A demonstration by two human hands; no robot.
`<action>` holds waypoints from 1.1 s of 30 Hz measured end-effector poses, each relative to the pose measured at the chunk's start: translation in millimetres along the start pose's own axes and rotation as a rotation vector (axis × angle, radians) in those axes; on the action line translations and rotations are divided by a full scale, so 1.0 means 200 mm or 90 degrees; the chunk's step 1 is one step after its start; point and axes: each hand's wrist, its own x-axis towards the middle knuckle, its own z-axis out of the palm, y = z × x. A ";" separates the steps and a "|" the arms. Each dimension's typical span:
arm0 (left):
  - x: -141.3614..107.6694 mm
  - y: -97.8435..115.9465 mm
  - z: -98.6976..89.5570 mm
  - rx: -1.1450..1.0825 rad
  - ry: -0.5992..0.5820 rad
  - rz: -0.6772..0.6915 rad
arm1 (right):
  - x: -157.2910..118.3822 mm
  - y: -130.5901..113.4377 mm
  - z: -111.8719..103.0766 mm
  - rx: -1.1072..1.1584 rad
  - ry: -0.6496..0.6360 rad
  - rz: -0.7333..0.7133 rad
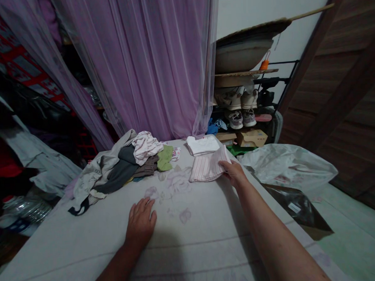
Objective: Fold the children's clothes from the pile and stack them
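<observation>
My right hand (235,173) grips the right edge of a folded, pale pink striped garment (207,166), its near part resting on the bed (192,224) and its right side lifted. Just behind it lies a folded white garment (203,145). On the bare sheet to the left, my left hand (140,220) lies palm down with its fingers stretched out, holding nothing. Beyond that hand is a loose heap of clothes: a grey piece (100,164), a dark grey piece (123,171), a white patterned piece (147,147) and a green piece (165,157).
A sheer purple curtain (158,62) hangs behind the bed. On the right stand a shoe rack with sneakers (242,117), a cardboard box (252,138), a clear plastic bag (289,164) and an open carton (299,208). Plastic bottles (27,209) stand at the left.
</observation>
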 end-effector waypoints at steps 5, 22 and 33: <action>0.30 0.04 -0.02 -0.009 -0.003 0.120 | -0.03 0.14 -0.05 0.088 0.005 0.000; 0.50 0.28 0.26 -0.064 -0.065 0.073 | -0.01 0.18 -0.08 0.175 -0.030 0.009; 0.48 0.27 0.25 -0.107 -0.023 0.070 | 0.17 -0.14 0.00 0.042 -0.156 -0.036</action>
